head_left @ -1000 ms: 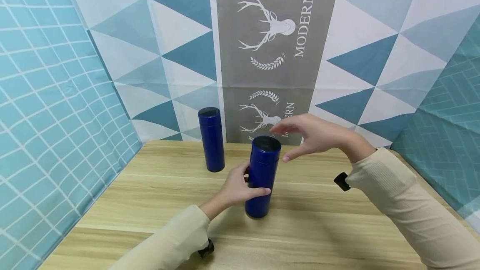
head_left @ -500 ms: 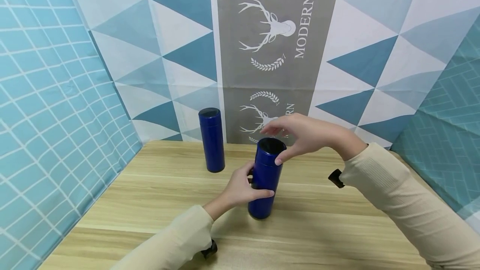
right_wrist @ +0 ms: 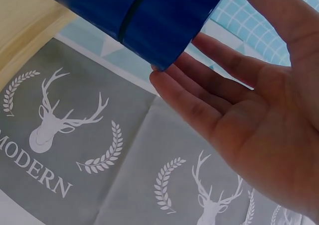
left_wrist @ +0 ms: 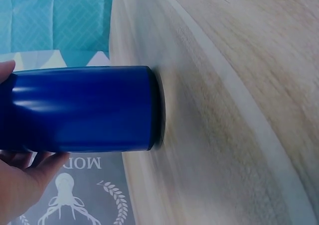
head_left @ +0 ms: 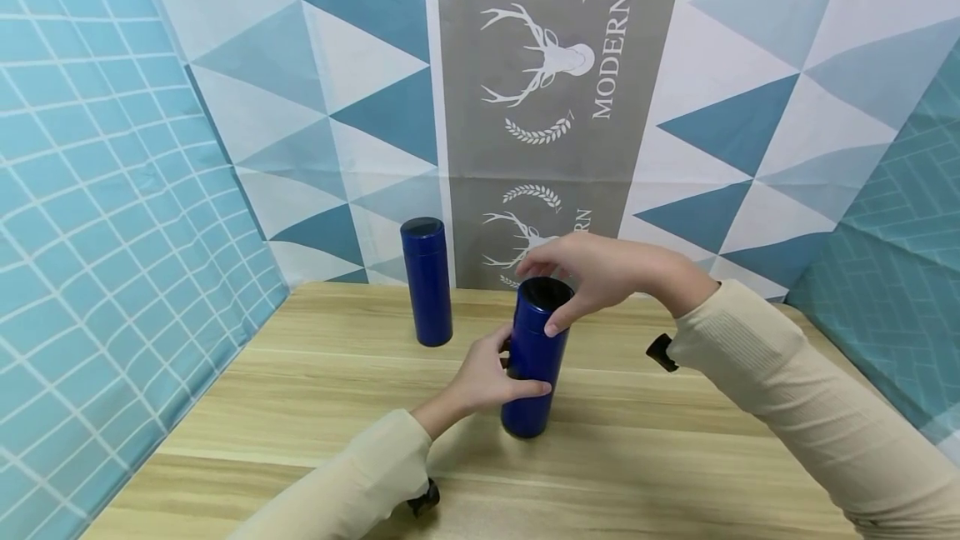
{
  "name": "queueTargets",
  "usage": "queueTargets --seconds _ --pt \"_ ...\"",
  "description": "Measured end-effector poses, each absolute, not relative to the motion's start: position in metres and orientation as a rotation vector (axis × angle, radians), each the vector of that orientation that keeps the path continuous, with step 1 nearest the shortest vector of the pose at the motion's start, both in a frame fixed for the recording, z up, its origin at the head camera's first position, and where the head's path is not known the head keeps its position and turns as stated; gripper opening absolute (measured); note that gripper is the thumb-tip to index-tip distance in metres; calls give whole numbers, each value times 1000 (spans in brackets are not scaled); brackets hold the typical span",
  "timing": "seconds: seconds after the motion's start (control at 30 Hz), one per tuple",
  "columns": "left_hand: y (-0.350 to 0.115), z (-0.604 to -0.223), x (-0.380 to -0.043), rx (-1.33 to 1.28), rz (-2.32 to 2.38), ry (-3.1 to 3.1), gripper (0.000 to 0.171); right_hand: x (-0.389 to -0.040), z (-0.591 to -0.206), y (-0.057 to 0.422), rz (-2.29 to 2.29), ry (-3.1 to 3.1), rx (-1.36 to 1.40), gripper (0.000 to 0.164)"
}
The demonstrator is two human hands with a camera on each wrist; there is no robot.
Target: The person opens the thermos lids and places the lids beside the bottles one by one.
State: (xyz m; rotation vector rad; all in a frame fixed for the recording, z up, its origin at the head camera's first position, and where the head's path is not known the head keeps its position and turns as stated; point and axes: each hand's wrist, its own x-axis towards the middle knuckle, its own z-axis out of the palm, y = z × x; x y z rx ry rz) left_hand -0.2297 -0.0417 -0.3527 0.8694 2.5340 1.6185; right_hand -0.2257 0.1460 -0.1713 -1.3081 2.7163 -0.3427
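A dark blue flask (head_left: 534, 373) stands upright on the wooden table (head_left: 637, 457), near its middle. My left hand (head_left: 483, 373) grips the flask's body at mid-height, thumb in front and fingers behind. My right hand (head_left: 592, 273) arches over the flask's lid (head_left: 543, 307), with its thumb on the lid's near side and its fingers round the far side. In the left wrist view, the flask (left_wrist: 84, 110) meets the table at its base, with my left hand (left_wrist: 20, 185) below it. In the right wrist view, the lid end (right_wrist: 144, 11) lies against my right hand (right_wrist: 259, 125).
A second blue flask (head_left: 427, 282) of the same kind stands upright at the back left, close to the patterned backdrop (head_left: 555, 107). Tiled cloth walls close in the left and right sides. Bare wood lies in front of and to the right of the held flask.
My right hand has moved left and down from beside the flask onto its lid, the thumb sliding onto the lid's side. My left hand has kept its grip on the body.
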Motion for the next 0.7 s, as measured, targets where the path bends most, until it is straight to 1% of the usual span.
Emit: queueTargets --seconds 0.3,0.7 --pt "-45 -352 -232 885 1587 2512 68 -229 -169 141 -259 2717 -1282 59" --pt "-52 -352 -236 908 1595 2418 73 -227 -167 130 -199 2693 -1265 61"
